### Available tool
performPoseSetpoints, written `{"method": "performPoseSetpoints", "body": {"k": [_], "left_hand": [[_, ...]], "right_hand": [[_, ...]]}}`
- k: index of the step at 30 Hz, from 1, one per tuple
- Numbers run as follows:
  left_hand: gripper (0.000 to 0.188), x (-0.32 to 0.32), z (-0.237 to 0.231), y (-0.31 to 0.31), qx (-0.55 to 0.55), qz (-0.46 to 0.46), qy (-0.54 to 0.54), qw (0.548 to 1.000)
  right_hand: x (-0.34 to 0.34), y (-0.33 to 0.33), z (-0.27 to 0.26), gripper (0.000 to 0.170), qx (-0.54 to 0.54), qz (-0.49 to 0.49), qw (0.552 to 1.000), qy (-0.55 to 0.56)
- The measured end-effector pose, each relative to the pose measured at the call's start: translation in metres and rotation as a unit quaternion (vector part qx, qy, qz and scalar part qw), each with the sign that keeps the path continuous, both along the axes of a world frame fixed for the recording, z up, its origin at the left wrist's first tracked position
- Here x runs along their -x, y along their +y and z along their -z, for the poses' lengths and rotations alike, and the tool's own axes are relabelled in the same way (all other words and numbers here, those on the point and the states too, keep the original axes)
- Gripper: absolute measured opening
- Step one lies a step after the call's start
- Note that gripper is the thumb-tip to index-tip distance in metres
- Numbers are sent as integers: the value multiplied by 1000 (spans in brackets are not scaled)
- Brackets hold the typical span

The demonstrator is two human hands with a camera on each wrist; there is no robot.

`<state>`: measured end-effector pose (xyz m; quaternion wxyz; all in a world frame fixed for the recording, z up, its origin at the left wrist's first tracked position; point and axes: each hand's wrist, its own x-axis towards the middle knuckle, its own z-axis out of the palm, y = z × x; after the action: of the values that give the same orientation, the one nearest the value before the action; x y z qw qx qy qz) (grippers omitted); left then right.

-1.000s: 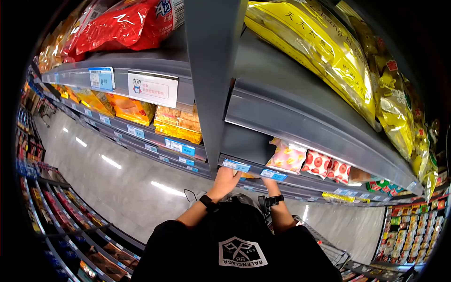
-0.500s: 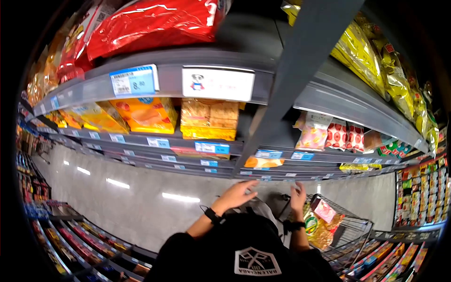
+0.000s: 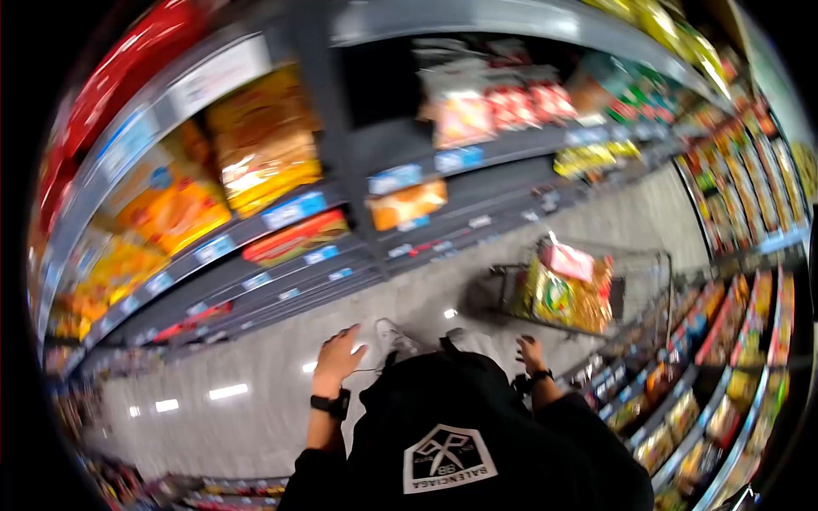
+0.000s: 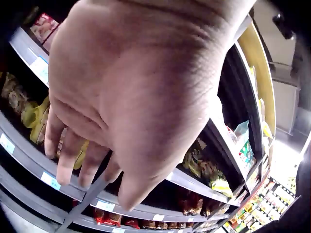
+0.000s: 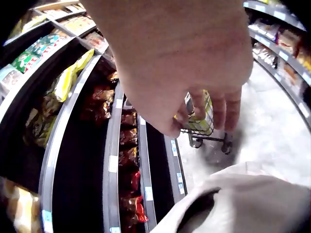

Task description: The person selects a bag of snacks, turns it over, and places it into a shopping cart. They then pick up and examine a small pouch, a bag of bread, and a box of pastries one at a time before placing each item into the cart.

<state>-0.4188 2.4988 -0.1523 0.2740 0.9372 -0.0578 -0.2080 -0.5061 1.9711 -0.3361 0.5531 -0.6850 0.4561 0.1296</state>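
Observation:
In the head view my left hand (image 3: 338, 356) hangs over the aisle floor with its fingers spread, holding nothing. My right hand (image 3: 532, 354), also empty, is held below the shopping cart (image 3: 641, 320), its fingers slightly bent and apart from the cart. Inside the cart lie a pink pack (image 3: 568, 262) and a yellow-green bag (image 3: 550, 295). The left wrist view has my left hand (image 4: 131, 92) with loose fingers in front of shelves. In the right wrist view, part of the cart (image 5: 200, 130) shows beyond the loosely bent fingers of my right hand (image 5: 184, 68).
Shelves of snack bags run across the top of the head view, with orange packs (image 3: 264, 140) at left and red-and-white packs (image 3: 511, 106) further right. More product racks (image 3: 724, 383) stand at lower right. The grey floor (image 3: 256, 366) lies between them.
Both hands have come away from the shelf edge and moved apart, over the floor. The head view has turned, and the cart now shows nearer its middle.

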Motion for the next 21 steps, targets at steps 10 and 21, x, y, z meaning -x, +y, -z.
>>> {"method": "performPoseSetpoints", "body": {"k": [10,21], "left_hand": [[58,97,-16,-79,25,-107,70,991],[60,269,-24,-67,-103,-189,209,954]], "right_hand": [[14,-100,77,54,288,-120,948,-68],[-52,-127,75,83,242,-363,895,98]]}}
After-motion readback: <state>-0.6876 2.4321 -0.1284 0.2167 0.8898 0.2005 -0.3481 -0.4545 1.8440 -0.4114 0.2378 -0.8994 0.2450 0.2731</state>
